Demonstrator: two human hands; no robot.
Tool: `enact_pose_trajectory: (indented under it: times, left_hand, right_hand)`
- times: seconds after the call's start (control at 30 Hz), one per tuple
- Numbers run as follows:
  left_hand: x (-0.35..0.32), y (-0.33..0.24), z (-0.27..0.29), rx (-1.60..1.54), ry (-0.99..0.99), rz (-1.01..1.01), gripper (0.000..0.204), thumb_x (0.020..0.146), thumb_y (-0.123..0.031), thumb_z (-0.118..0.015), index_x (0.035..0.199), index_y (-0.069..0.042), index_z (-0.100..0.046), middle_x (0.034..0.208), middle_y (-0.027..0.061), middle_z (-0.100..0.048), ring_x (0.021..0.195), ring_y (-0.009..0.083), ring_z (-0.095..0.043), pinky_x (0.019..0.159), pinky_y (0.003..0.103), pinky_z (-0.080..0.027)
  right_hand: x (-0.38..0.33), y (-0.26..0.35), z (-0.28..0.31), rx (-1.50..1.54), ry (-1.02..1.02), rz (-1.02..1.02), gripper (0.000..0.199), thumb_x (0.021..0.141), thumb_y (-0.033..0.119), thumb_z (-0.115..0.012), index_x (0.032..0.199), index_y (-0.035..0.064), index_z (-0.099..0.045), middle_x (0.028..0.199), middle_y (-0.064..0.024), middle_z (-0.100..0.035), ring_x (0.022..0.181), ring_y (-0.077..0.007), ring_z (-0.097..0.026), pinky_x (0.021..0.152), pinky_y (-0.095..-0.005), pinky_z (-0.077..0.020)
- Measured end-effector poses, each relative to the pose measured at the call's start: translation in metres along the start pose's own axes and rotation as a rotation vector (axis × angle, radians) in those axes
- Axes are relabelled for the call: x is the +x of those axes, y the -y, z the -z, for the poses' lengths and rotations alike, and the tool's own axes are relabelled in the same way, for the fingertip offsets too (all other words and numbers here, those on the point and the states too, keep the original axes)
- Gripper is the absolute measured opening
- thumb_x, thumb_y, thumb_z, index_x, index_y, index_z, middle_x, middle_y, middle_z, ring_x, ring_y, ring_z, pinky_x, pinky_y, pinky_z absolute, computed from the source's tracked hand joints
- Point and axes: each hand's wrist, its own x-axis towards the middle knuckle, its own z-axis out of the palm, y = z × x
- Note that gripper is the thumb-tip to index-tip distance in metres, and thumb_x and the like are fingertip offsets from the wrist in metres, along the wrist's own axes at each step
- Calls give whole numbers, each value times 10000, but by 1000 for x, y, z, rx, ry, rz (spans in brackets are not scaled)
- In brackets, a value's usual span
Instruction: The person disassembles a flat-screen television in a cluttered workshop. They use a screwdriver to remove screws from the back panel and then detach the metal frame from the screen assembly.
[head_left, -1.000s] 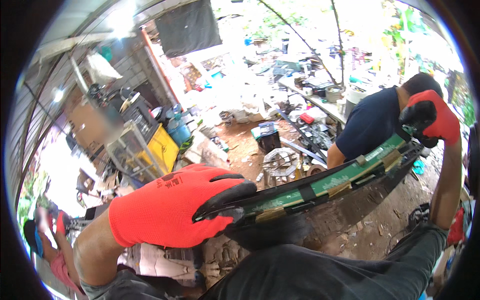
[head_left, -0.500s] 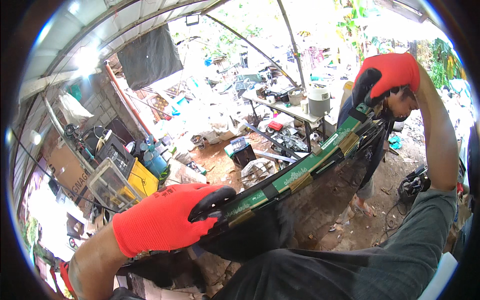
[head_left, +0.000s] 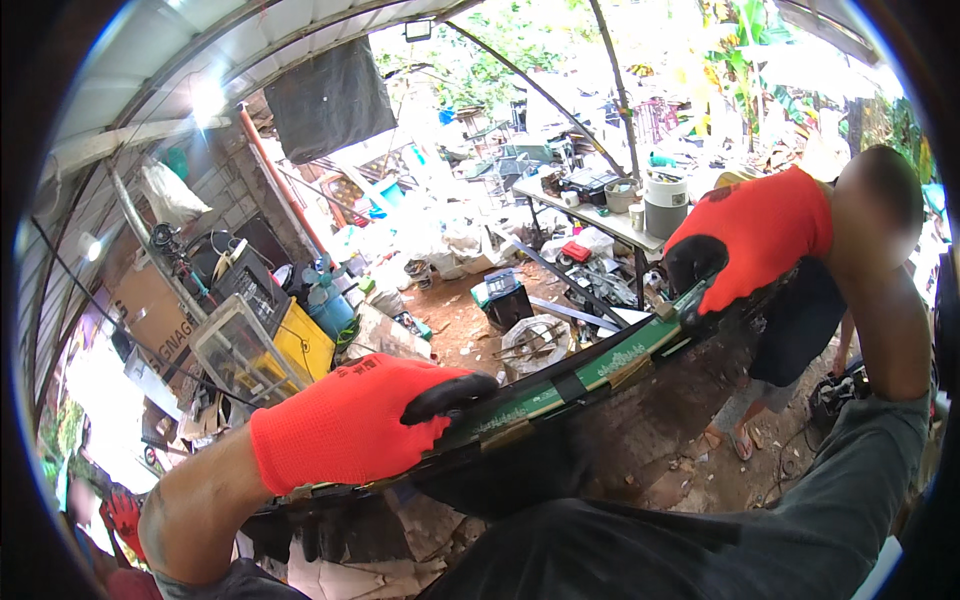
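Observation:
Across my front I hold a long, dark flat-screen panel (head_left: 640, 425), tilted, its right end higher than its left. Green circuit board strips (head_left: 520, 405) run along its top edge, with brown and black tape pieces over them. My left hand (head_left: 345, 425), in a red glove with black coating, is closed on the left part of that edge, thumb on top. My right hand (head_left: 755, 240), gloved alike, grips the edge farther right, its thumb and fingers bent over the green strip. Part of the panel's lower side is hidden by my dark clothing.
Beyond my right arm stands a person in dark shorts (head_left: 800, 330). Another person's red-gloved hand (head_left: 122, 520) shows at lower left. A table (head_left: 590, 215) bears a grey-and-white cooler (head_left: 665, 200). Scrap covers the ground; a yellow case (head_left: 300, 350) stands left.
My right hand has come down and inward along the panel's edge, closer to my left hand. The panel's right end sits lower. The view has shifted slightly.

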Motion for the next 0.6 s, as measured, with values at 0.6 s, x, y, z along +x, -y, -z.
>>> enact_pose_trajectory:
  times: [0.6]
  left_hand:
    - [6,26,2,-140,20,-175,434,910,-82,-547,1333,-115,-634,948,142,-698,846,259,-655,780,374,-506]
  right_hand:
    - [-24,-9,-39,78,-298,90,505,641,145,-864,1088,31,-660,1064,-134,-672,995,-310,-655,884,-399,-522]
